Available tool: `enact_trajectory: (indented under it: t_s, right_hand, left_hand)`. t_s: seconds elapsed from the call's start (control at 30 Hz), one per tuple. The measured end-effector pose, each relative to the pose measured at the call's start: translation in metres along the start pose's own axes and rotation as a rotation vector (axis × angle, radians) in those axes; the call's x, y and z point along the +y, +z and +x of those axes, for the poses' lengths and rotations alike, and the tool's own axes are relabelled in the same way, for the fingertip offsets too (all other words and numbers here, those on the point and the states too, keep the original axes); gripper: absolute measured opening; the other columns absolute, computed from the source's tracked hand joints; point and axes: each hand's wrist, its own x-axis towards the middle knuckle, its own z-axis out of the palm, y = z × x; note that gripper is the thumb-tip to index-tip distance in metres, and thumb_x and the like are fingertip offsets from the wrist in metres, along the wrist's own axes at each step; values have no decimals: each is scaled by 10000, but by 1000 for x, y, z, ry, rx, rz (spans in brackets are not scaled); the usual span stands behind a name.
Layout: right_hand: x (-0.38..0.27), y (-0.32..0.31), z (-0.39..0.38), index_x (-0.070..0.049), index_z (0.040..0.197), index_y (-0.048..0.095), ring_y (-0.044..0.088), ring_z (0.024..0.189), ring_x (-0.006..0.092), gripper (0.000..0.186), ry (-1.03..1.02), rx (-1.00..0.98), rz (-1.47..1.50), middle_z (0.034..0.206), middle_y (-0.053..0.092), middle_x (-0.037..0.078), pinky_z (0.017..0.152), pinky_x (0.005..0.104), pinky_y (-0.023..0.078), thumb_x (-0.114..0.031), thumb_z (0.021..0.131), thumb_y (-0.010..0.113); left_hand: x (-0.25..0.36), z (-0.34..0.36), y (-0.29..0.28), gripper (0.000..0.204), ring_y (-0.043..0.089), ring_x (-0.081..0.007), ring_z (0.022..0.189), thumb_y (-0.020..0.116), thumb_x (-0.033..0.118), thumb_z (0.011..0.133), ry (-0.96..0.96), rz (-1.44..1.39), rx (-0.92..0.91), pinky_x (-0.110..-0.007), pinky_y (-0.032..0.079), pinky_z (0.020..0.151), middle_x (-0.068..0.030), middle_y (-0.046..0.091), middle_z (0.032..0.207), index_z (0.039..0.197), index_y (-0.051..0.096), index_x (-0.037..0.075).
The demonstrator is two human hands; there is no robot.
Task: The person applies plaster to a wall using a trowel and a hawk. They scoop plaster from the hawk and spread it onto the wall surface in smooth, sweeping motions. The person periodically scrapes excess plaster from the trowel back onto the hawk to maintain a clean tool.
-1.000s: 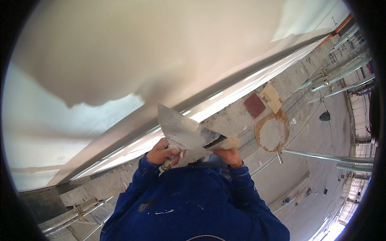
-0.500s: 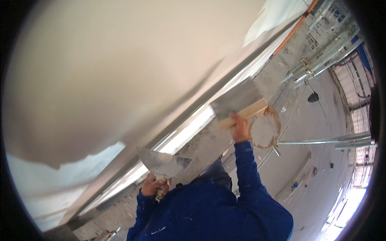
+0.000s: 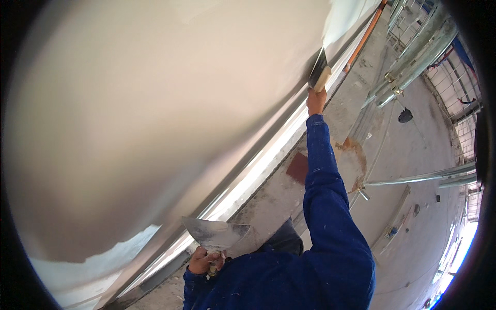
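Note:
My left hand, low in the view, grips a broad steel blade by its handle; pale paste lies on the blade. My right hand, at the end of a stretched-out blue sleeve, grips the pale wooden handle of a flat trowel. The trowel's dark blade is tilted on edge against the large cream plastered surface, at its upper right beside a paler patch. A shadowed band and a bright strip run diagonally along that surface's lower edge.
A dusty concrete ledge carries a dark red square beside my right arm. Farther right lie a round brown board, steel scaffold tubes, an orange pipe and a dark lump. A mesh screen curves along the right rim.
My right hand has swung away from beside my left, up and forward, carrying the trowel onto the plastered surface. My left hand, still holding its blade, has dropped lower.

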Motion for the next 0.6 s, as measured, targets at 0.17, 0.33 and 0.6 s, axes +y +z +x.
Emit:
enact_trajectory:
  t_s: [0.17,0.33,0.6]
  right_hand:
    - [-7,12,-26,-16,1265,415,555,965,271,585,123,-77,-48,1060,571,184,849,313,417,53,694,520]
    - [-32,22,-97,-47,1350,319,452,1164,322,712,95,-138,-74,1286,440,195,966,348,374,118,682,502]
    - [-122,44,-242,-113,1370,300,286,1274,358,768,-82,-209,24,1353,329,178,1075,418,256,162,683,506]
  left_hand:
    - [-2,-1,-2,290,508,-164,492,617,209,805,7,-9,-49,-269,407,459,-112,565,729,897,544,-57]
    - [-6,-6,-12,301,514,-169,492,616,219,811,22,14,-56,-279,411,465,-107,557,679,900,540,-59]
    - [-29,-25,-27,284,512,-180,465,618,211,803,68,-16,-76,-293,426,456,-114,558,681,865,553,-59]
